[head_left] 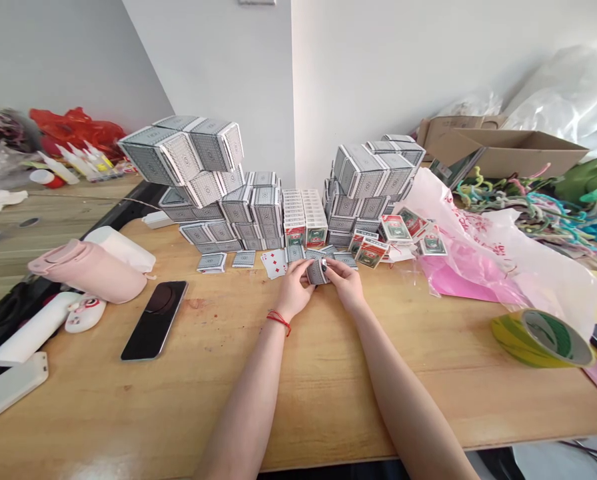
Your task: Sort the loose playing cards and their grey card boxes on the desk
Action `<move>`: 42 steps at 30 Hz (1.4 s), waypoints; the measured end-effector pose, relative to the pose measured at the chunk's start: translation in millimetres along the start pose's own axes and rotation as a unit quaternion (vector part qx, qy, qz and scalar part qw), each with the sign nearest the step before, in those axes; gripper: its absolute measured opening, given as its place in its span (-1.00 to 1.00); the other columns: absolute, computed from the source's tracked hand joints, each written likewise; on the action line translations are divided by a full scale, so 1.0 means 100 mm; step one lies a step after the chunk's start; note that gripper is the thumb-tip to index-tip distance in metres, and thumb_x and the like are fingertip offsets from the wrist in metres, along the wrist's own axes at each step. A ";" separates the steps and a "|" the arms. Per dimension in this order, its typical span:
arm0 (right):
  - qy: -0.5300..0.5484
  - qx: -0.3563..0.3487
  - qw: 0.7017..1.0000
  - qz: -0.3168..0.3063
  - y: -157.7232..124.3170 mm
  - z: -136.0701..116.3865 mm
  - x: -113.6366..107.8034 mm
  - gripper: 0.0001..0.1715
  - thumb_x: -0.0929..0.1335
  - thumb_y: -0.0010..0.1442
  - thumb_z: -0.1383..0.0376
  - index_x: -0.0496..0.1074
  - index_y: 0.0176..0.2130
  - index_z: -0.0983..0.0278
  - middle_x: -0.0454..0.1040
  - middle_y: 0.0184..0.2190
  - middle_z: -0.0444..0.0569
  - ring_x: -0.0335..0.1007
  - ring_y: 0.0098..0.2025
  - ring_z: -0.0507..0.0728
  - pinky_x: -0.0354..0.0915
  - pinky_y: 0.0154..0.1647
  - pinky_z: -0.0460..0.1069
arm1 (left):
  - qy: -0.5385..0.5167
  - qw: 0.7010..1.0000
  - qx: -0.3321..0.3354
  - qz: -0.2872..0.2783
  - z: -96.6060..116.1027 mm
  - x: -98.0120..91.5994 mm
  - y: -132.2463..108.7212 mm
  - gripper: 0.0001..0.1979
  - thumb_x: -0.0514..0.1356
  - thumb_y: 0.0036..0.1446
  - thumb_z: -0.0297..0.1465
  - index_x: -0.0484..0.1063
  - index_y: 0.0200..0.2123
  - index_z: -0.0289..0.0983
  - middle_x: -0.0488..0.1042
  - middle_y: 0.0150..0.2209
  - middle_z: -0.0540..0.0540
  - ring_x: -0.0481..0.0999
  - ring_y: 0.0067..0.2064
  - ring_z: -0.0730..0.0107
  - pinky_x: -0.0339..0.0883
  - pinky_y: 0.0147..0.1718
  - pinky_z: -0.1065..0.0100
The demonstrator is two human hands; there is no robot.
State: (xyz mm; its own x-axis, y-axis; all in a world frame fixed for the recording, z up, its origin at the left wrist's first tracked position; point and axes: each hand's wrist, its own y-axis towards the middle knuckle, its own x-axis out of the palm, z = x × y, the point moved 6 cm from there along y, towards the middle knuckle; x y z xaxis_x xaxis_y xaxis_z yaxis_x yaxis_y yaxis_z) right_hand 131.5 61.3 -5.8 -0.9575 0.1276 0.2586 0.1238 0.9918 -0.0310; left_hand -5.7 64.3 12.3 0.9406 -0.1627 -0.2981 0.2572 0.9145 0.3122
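Both hands meet near the middle of the wooden table [228, 387], around a small deck of playing cards [317, 272] with a grey patterned back. My left hand [294, 290] has a red string at its wrist and closes on the deck's left side. The fingers of my right hand [344, 281] pinch the deck's right side. Just behind the hands lie loose small stacks of cards [243, 259] and face-up red cards [273, 263]. Behind those rise tall piles of grey wrapped card packs [198, 160] on the left and more piles [368, 177] on the right, with red-and-green card boxes [306, 217] between.
A black phone [154, 319] lies on the left, near a pink bottle [91, 270] and white rolls [28, 330]. A pink plastic bag [478, 260] with card boxes spreads on the right. A roll of yellow-green tape [541, 337] sits at the right, with a cardboard box [503, 150] behind.
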 end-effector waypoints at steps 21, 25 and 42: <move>0.013 0.009 0.999 -0.039 -0.07 -0.03 0.07 -0.64 0.44 -0.11 0.11 0.51 -0.29 0.24 0.55 -0.31 -0.05 0.46 -0.22 0.22 0.40 -0.23 0.08 | 0.156 0.985 0.054 0.040 0.12 -0.06 -0.03 -0.40 0.10 -0.09 -0.68 0.24 0.05 -0.17 0.23 0.06 -0.14 0.30 0.08 0.27 0.40 -0.07 0.26; 0.029 0.029 0.999 -0.027 -0.05 0.00 0.05 -0.69 0.46 -0.15 0.14 0.50 -0.37 0.25 0.54 -0.39 -0.07 0.46 -0.30 0.16 0.39 -0.22 0.07 | 0.147 0.987 0.059 0.040 0.13 -0.07 -0.02 -0.40 0.11 -0.09 -0.68 0.23 0.06 -0.17 0.26 0.06 -0.14 0.29 0.09 0.27 0.38 -0.04 0.26; 0.026 0.029 0.997 -0.072 -0.02 0.01 0.10 -0.62 0.40 -0.08 0.03 0.52 -0.38 0.27 0.50 -0.40 -0.07 0.41 -0.26 0.15 0.33 -0.23 0.01 | 0.140 0.986 0.064 0.057 0.18 -0.10 -0.04 -0.41 0.12 -0.07 -0.66 0.24 0.07 -0.18 0.29 0.08 -0.13 0.29 0.11 0.29 0.31 0.05 0.22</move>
State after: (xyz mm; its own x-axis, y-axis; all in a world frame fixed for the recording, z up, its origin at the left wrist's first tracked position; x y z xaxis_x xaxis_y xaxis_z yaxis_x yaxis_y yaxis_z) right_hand 121.1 60.3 -4.2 -0.9495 -0.0154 0.3134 -0.0314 0.9984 -0.0461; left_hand -11.7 55.9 29.9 0.8710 0.0636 -0.4871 0.1960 0.8642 0.4634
